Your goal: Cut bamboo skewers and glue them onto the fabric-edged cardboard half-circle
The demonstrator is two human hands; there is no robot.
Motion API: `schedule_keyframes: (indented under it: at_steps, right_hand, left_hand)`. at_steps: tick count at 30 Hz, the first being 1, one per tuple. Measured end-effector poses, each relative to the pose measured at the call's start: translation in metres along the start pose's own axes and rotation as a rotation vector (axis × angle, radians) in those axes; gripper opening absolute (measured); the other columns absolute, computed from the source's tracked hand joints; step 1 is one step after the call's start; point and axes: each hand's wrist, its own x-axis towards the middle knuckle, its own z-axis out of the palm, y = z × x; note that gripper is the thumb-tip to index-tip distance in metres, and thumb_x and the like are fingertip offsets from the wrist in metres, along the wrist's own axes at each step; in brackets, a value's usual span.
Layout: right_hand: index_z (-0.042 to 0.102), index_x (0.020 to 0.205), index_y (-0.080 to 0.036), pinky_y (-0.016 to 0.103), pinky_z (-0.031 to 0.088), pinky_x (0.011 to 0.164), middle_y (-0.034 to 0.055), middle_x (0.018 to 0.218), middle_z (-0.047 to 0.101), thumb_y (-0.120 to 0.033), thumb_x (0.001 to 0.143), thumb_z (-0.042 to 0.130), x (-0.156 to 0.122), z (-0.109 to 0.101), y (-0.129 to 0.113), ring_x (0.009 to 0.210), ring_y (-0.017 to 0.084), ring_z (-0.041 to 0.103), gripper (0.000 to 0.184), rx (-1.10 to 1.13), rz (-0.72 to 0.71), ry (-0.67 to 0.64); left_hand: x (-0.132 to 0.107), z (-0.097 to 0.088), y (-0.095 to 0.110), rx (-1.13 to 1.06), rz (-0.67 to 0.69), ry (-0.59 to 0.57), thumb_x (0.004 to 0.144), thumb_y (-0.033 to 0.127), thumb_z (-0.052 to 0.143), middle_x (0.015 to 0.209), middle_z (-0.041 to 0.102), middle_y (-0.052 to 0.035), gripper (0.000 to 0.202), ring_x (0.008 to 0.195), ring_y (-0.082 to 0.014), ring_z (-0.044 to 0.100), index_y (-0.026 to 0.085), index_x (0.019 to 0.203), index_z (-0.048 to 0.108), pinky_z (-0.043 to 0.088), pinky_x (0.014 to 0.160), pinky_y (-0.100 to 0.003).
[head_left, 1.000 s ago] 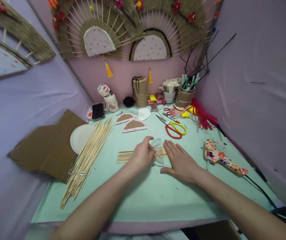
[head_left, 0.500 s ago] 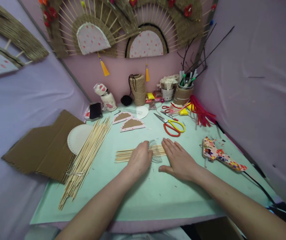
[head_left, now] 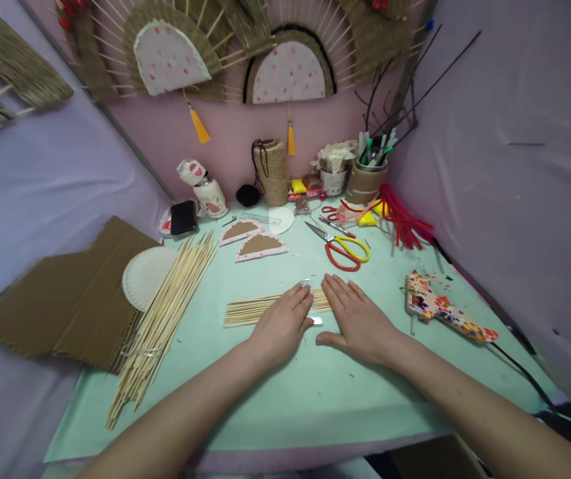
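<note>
A row of thin bamboo sticks (head_left: 245, 311) lies side by side on the pale green tabletop. My left hand (head_left: 281, 324) rests over the sticks with fingers stretched out, its tips on a clear plastic protractor (head_left: 317, 320), most of which it hides. At the sticks' right ends, my right hand (head_left: 357, 322) lies flat with the thumb apart, fingertips touching them. Behind the hands are scissors (head_left: 338, 246) with red and yellow handles and two half-round cardboard pieces (head_left: 261, 246) edged in pink-dotted white.
At left, a bundle of bamboo sticks (head_left: 165, 326) overlaps a white paper plate (head_left: 140, 274) and brown cardboard (head_left: 60, 299). A flower-patterned glue gun (head_left: 439, 306) with its cord lies at right. Twine (head_left: 274, 174), a bottle (head_left: 211, 197) and a pen pot (head_left: 365, 183) line the back.
My left hand has shifted slightly right and flattened over the protractor, covering more of it. My right hand stays at the stick ends. The camera view has moved a little.
</note>
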Motion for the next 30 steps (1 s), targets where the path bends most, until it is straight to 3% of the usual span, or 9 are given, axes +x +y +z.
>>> schedule_keyframes:
  at_steps: [14, 30]
  right_hand:
    - [0.021, 0.148, -0.004, 0.048, 0.019, 0.115, 0.0194, 0.155, 0.018, -0.077, 0.077, 0.037, 0.001, -0.007, -0.004, 0.144, 0.030, 0.013, 0.103, 0.000, 0.026, -0.042]
    - [0.017, 0.149, -0.005, 0.049, 0.019, 0.114, 0.0206, 0.154, 0.021, -0.076, 0.078, 0.037, -0.001, -0.002, -0.002, 0.144, 0.029, 0.013, 0.102, -0.013, 0.001, 0.000]
  left_hand:
    - [0.000, -0.001, -0.010, 0.044, 0.050, -0.047, 0.096, 0.032, 0.037, 0.148, 0.039, -0.0080, 0.045, 0.138, -0.0221, 0.032, 0.016, 0.137, 0.044, 0.033, 0.112, -0.039]
    - [0.000, 0.005, -0.012, 0.152, 0.097, -0.005, 0.097, 0.029, 0.037, 0.146, 0.041, -0.0101, 0.043, 0.137, -0.0206, 0.034, 0.012, 0.136, 0.044, 0.033, 0.111, -0.037]
